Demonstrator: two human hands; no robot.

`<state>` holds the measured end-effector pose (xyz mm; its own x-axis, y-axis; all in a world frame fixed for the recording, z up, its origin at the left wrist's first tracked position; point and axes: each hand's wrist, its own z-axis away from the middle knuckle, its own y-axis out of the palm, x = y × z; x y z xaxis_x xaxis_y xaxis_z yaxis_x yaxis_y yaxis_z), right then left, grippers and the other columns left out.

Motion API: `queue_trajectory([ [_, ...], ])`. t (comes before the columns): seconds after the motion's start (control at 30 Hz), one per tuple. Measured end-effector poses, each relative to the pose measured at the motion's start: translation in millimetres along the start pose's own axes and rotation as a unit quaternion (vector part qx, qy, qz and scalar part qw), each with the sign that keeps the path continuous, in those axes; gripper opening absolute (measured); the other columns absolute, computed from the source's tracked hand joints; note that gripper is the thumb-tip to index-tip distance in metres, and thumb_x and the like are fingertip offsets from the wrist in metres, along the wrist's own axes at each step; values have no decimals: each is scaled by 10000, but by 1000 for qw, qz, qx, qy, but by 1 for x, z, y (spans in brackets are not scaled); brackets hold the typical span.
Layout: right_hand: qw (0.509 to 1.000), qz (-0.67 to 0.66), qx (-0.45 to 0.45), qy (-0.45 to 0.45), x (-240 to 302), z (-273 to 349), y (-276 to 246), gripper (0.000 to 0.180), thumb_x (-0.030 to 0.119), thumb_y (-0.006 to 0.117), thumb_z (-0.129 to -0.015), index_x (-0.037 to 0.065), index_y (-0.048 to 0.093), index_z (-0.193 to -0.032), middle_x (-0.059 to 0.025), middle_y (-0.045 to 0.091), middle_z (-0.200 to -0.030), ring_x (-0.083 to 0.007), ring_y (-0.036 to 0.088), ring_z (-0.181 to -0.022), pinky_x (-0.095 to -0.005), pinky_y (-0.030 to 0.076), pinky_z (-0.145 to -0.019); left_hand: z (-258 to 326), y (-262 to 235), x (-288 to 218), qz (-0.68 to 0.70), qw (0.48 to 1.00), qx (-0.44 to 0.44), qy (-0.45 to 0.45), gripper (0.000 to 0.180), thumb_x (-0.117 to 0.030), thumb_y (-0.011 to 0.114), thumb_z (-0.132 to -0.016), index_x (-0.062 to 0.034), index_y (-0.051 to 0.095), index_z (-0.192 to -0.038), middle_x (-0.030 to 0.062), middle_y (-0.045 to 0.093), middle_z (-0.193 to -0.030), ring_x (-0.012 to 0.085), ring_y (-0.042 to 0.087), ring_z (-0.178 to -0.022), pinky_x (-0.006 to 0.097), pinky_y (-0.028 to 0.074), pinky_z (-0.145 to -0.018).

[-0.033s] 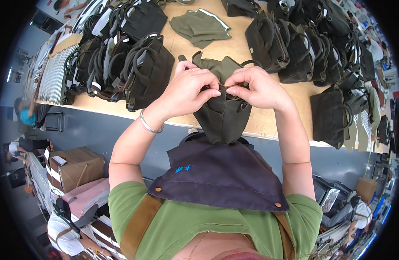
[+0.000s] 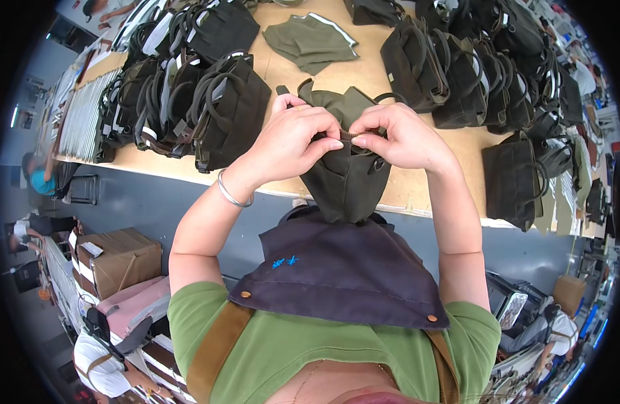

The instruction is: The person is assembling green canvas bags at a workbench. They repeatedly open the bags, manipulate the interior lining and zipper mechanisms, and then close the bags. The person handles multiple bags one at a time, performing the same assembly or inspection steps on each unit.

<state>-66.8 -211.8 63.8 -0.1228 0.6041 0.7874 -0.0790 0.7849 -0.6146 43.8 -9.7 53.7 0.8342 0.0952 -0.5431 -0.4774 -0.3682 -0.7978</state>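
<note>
Bag [image 2: 347,188] overhangs the near edge of the table [image 2: 407,188]. Left hand [image 2: 300,135] and right hand [image 2: 401,138] each pinch its rim, thumb against fingers, at the zip [image 2: 346,135]. Step in hand: apparently zip-edge handling. Next move probably calls for even tension between both pinches.

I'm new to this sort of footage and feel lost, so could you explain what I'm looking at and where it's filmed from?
There's no machine here, just a person's two bare hands. The camera is worn on their head, looking down; its fisheye lens bends straight edges near the rim. The left hand and right hand pinch the top edge of a dark bag, where metallic zipper teeth seem to show. On the wooden table, more dark bags stand at left and right, with an olive cloth piece lying between them.
</note>
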Motion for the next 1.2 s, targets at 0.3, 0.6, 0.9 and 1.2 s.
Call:
queue_trajectory([
  [0.3,998,66,-19,-5,7,-1,1,140,92,668,-766,21,703,-881,-142,659,-798,-333,620,-740,-406,478,-654,2,3,0,-17,1000,2,-11,116,-148,705,-841,-112,597,-822,-19,667,-854,166,606,-839,375,275,-965],
  [0.6,997,75,-10,-6,9,0,-1,142,99,667,-767,22,705,-881,-147,666,-815,-335,629,-764,-411,490,-675,4,4,-3,-16,1000,-8,-25,127,-165,701,-853,-117,588,-821,-24,666,-849,171,607,-828,407,252,-1006],
  [0.9,998,69,1,-8,8,0,-1,150,97,658,-782,11,695,-899,-145,661,-821,-325,622,-758,-404,478,-671,2,7,-8,-20,998,-9,-63,142,-194,696,-858,-106,596,-810,-9,652,-800,184,615,-803,416,255,-1010],
  [1.2,999,-18,22,23,4,1,-1,147,90,636,-813,-24,680,-894,-136,655,-774,-260,615,-687,-367,470,-635,1,9,-17,-13,994,-26,-104,147,-188,708,-844,-108,596,-793,-13,630,-738,180,616,-769,401,271,-991],
])
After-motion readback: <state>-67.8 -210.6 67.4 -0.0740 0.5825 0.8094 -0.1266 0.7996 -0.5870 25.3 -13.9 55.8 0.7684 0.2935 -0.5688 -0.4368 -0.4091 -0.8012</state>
